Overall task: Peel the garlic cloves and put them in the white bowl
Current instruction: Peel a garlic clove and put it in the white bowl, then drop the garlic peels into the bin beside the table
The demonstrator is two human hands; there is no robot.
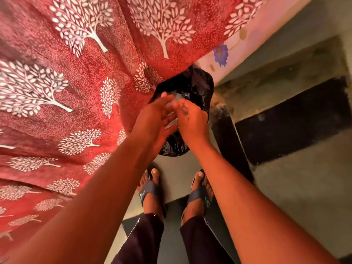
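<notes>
Two hands met over one black plastic bag (198,86): the left hand (158,119) lay flat with fingers straight, and the right hand (192,119), fingers curled, touched its palm. Pale flecks, perhaps garlic skins, blurred between them; the bag's contents could not be made out. Below stood two feet in sandals (150,189); left hung one red tree-patterned cloth (66,82).

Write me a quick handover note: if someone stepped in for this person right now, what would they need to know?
Left hand: open, palm up over the black bag, pale bits on it.
Right hand: fingers curled, brushing or picking at that palm; blurred, so I can't tell if it holds anything.
Both hands are above the bag, beside the red curtain.
No garlic cloves or white bowl in view, so peeling progress can't be judged. The pale bits seem to be going into the bag.
</notes>
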